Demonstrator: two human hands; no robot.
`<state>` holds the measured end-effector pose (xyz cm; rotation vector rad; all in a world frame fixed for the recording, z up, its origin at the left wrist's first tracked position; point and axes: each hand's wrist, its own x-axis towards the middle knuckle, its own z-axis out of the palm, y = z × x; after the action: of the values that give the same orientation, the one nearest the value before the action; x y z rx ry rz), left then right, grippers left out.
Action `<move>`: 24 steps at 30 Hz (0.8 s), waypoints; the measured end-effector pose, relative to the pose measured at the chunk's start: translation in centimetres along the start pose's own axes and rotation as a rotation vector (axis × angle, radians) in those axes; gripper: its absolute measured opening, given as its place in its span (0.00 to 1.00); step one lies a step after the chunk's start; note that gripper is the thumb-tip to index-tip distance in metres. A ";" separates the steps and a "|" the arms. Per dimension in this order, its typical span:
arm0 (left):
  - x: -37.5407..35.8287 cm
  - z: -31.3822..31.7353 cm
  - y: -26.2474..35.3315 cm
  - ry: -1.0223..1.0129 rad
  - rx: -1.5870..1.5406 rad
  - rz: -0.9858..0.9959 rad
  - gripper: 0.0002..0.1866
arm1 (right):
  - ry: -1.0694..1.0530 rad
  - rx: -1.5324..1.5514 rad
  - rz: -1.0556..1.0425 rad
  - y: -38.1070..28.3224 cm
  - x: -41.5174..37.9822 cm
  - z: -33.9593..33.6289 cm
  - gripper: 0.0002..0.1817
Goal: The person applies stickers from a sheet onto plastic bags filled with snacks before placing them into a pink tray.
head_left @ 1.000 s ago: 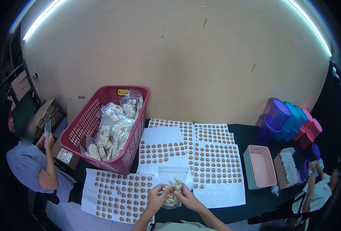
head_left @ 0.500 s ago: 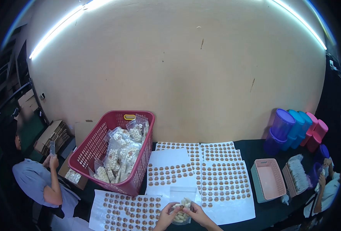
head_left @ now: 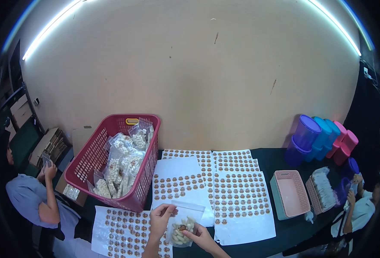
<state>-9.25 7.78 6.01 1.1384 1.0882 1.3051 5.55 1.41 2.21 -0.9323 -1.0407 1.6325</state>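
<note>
A clear pouch [head_left: 182, 238] of pale, finger-shaped pieces, with a round brown sticker on its front, hangs upright at the bottom centre. My left hand [head_left: 159, 219] pinches the pouch's upper left corner. At the lower right of the pouch, my right hand [head_left: 201, 239] grips it, thumb beside the sticker. White sheets of round brown stickers lie around: one sheet [head_left: 120, 234] left of my hands, another [head_left: 244, 206] to the right, and a partly used sheet [head_left: 177, 165] behind them.
A maroon basket [head_left: 144, 180] of filled pouches stands back left. To the right are a pink basket [head_left: 296, 198], a basket of white packets [head_left: 325, 191] and purple, blue and pink containers [head_left: 306, 131]. One person [head_left: 35, 198] is at far left, another [head_left: 361, 210] at far right.
My left hand has moved from the pouch's side up to its upper left corner. The pouch is now tilted and its sticker shows. The whole view has shifted slightly.
</note>
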 end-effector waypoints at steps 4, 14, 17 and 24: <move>-0.6 0.5 0.3 -0.009 -0.050 0.044 0.09 | 0.070 -0.071 -0.082 -0.1 0.1 -0.5 0.29; -1.1 -0.3 -0.6 0.133 -0.024 0.119 0.10 | 0.081 -0.549 -0.264 -0.3 0.7 -0.6 0.20; -1.2 -0.4 -1.7 0.156 -0.079 0.133 0.10 | 0.065 -0.604 -0.252 -0.6 0.8 -1.0 0.22; -3.6 0.6 -1.2 -0.253 0.480 0.212 0.07 | 0.036 -0.666 -0.315 -3.9 -0.6 -2.6 0.21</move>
<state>-8.43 4.19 4.75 1.7659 1.1438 1.0428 9.29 2.05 4.99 -1.1404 -1.6590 1.0095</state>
